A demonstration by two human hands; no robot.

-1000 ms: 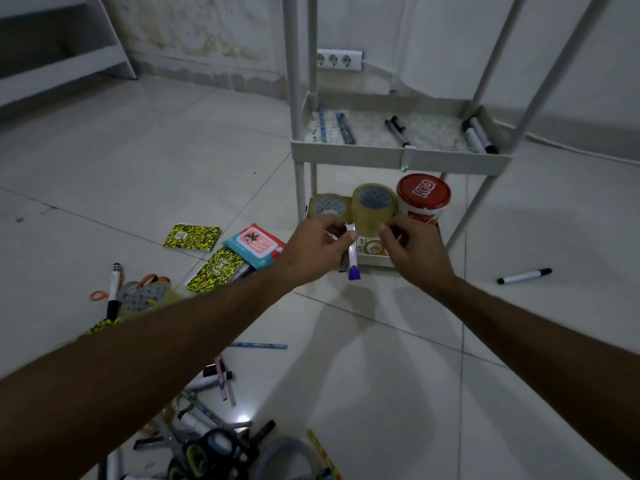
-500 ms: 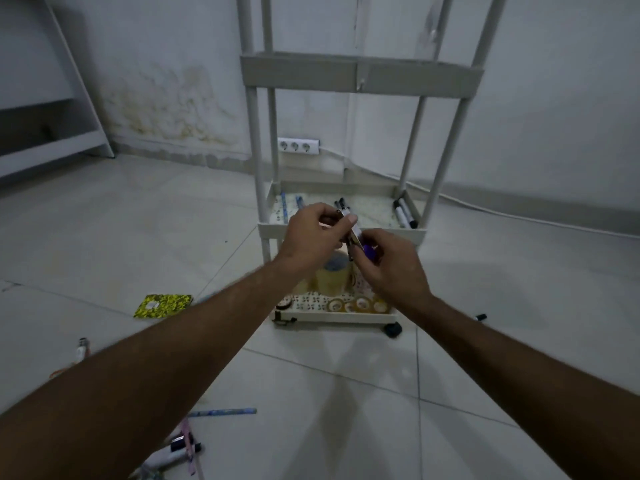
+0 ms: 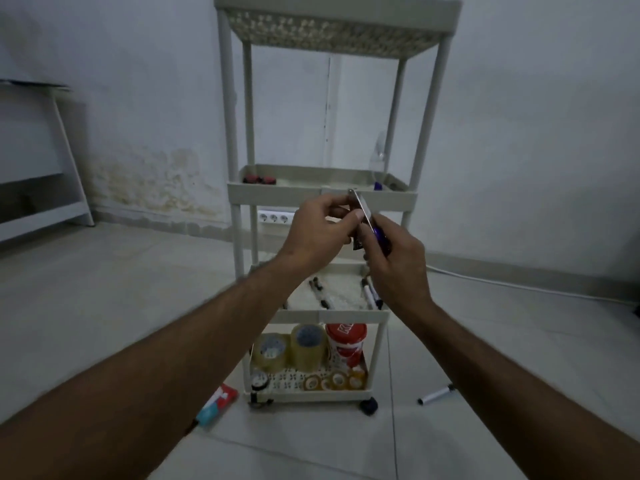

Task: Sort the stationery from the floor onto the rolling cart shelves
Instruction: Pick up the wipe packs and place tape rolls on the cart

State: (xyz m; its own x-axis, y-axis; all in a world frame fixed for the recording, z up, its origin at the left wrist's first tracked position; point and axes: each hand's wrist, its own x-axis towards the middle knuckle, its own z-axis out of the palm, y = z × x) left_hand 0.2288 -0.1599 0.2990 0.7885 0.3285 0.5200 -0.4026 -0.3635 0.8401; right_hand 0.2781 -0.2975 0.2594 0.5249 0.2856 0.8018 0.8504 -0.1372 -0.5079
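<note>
At nine o'clock in the view, a red and teal packet [image 3: 217, 404] is seen lying on the floor [image 3: 104, 306] beside the cart's foot. The left hand [image 3: 317, 233] is raised before the rolling cart [image 3: 322, 195], its fingers pinched on the pale upper end of a small utility knife [image 3: 367, 219]. The right hand [image 3: 394, 258], at three o'clock of the left and touching it, is curled round the knife's purple lower end, so the knife is held tilted in mid-air, level with the second shelf. Markers [image 3: 370, 295] are seen on the third shelf, tape rolls [image 3: 308, 346] and a red-lidded tub [image 3: 346, 342] on the bottom one. At four o'clock, a marker [image 3: 437, 394] is left on the floor.
</note>
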